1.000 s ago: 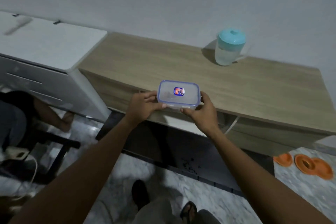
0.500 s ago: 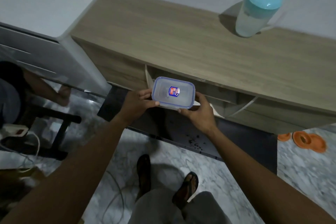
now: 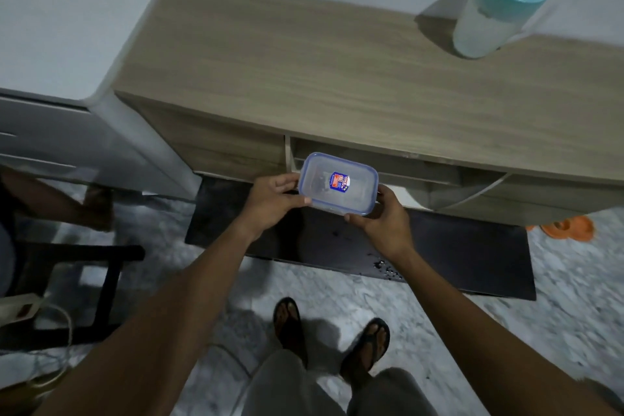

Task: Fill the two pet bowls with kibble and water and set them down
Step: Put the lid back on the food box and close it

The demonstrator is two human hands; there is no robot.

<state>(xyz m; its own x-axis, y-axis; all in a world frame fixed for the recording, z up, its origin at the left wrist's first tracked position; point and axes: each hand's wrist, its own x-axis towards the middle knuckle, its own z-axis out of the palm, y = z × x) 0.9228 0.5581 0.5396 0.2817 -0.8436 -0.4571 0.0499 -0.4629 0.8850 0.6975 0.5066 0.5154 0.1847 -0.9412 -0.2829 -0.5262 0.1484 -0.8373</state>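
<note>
A clear plastic container point(image 3: 337, 183) with a blue-rimmed lid and a small label is held level in front of the wooden cabinet point(image 3: 337, 78). My left hand point(image 3: 271, 201) grips its left side and my right hand point(image 3: 388, 219) holds its right front corner. A water jug point(image 3: 496, 7) with a teal lid stands on the cabinet top at the far right. Orange bowls point(image 3: 570, 228) lie on the floor at the right, partly hidden by the cabinet. A dark mat point(image 3: 456, 257) under the container carries scattered kibble point(image 3: 385, 268).
A white cabinet point(image 3: 67, 27) stands to the left of the wooden one. A black chair frame point(image 3: 84, 280) and another person's leg are at the far left. My sandalled feet point(image 3: 331, 331) stand on the marble floor just before the mat.
The container has come off the cabinet top and down in front of the cabinet's open shelves, both hands still on it. The view has tilted downward and closer.
</note>
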